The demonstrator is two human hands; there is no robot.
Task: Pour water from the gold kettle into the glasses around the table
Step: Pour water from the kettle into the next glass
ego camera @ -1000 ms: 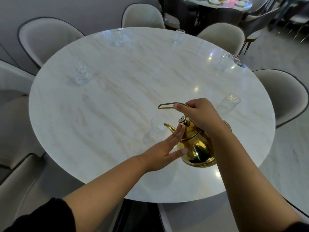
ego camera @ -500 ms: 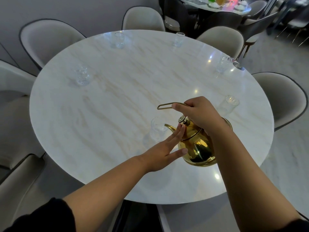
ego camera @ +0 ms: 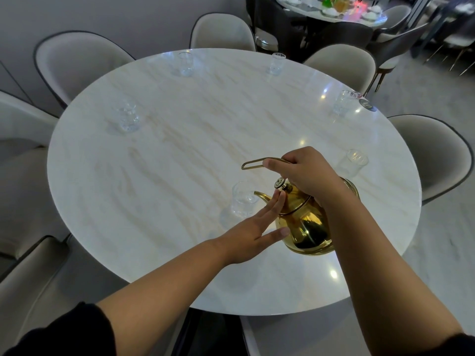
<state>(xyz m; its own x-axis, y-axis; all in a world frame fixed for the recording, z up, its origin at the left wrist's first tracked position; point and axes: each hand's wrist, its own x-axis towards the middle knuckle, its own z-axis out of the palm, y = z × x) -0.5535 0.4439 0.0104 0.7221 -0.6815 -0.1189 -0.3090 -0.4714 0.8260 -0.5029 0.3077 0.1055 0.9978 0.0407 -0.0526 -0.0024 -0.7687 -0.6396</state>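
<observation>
Now gold kettle [ego camera: 307,228] beneath right hand [ego camera: 307,173].

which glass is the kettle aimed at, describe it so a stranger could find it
On the round marble table, find the gold kettle tilted in the right hand near the front edge. The glass stands right at its spout tip, left of the kettle. The other glasses stand far from the spout.

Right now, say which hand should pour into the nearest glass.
Right. The right hand grips the kettle by its handle, spout beside the nearest glass; the left hand only touches the lid.
</observation>
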